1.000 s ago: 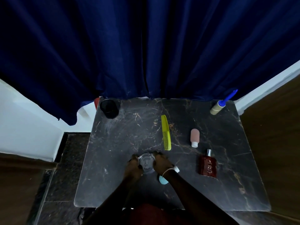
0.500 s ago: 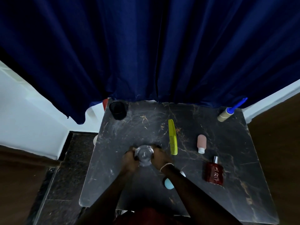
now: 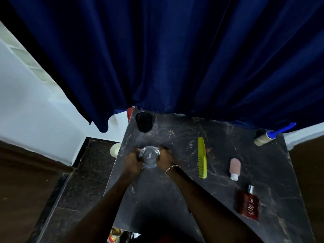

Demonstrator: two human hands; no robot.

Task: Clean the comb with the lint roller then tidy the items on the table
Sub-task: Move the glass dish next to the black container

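A clear glass jar (image 3: 149,156) sits between both hands on the dark marble table (image 3: 184,199). My left hand (image 3: 132,163) grips its left side and my right hand (image 3: 165,157) its right side. The yellow-green comb (image 3: 202,157) lies flat to the right of my right hand, untouched. The lint roller (image 3: 264,137), beige with a blue handle, lies at the table's far right corner, far from both hands.
A black cup (image 3: 144,121) stands at the far left corner, just beyond the jar. A pink bottle (image 3: 234,168) and a red perfume bottle (image 3: 248,204) lie right of the comb. A blue curtain (image 3: 175,58) hangs behind. The table's left edge drops to the floor.
Both hands have carried the glass jar away from me and to the left, toward the black cup. The light blue object near my right wrist is now out of sight.
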